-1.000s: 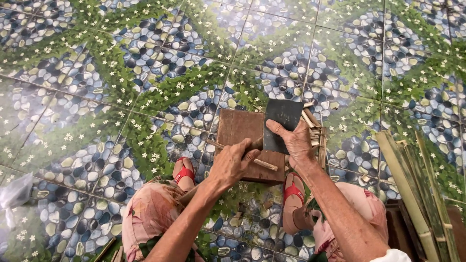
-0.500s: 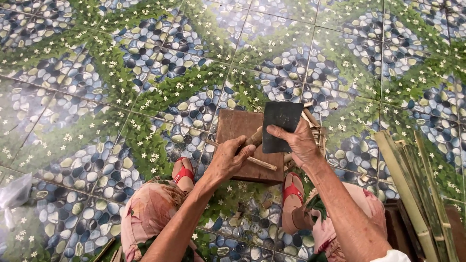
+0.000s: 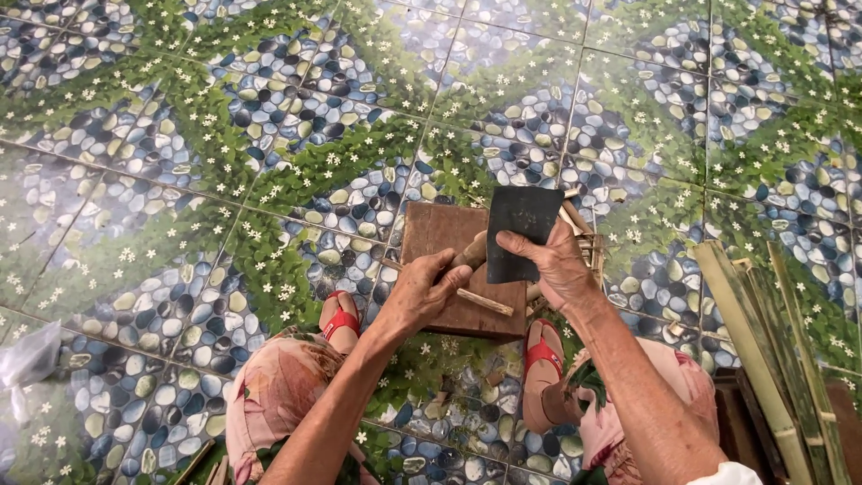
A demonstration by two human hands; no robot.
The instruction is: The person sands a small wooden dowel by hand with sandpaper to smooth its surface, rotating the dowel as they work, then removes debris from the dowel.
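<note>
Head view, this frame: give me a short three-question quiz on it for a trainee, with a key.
1. True or false: the right hand grips the dark flat blade by its lower part, above the wooden block.
2. What does the left hand hold?
A. a thin bamboo stick lying across the block
B. a plastic bag
C. a red sandal
3. Fill in: the long green bamboo strips lie at the person's ____ side.

Key: 1 true; 2 A; 3 right.
</note>
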